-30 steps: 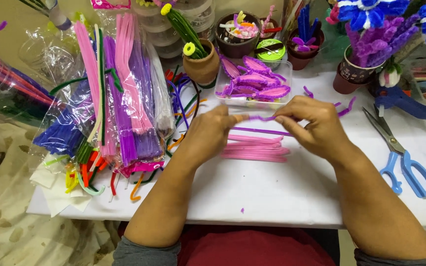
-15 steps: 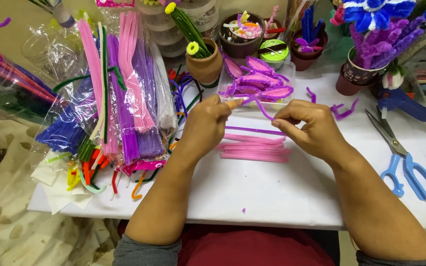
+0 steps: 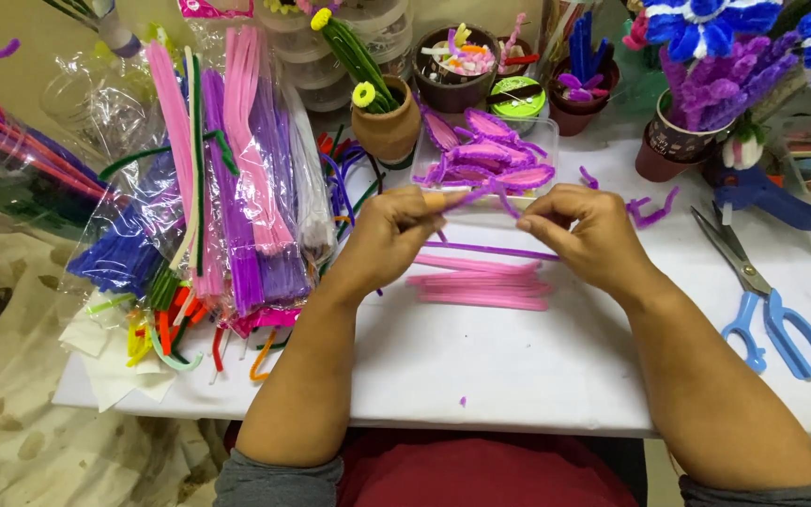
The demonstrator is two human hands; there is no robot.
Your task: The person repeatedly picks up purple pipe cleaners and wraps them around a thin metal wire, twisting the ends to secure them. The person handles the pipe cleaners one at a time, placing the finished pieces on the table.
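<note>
The purple stem (image 3: 481, 194) is held above the tabletop (image 3: 518, 366), its bent length running left to right between both hands, in front of the clear tray (image 3: 542, 131) of purple loops. The left hand (image 3: 391, 235) pinches one end, fingers pressed together; the right hand (image 3: 589, 230) pinches the other. Both are equally near. A straight purple stem (image 3: 499, 250) and a pink bundle (image 3: 481, 282) lie just below; scissors (image 3: 767, 300) are well apart to the right.

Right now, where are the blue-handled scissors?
In the head view, the blue-handled scissors lie flat on the white table, out to the right of the right hand, just below the blue glue gun.
</note>
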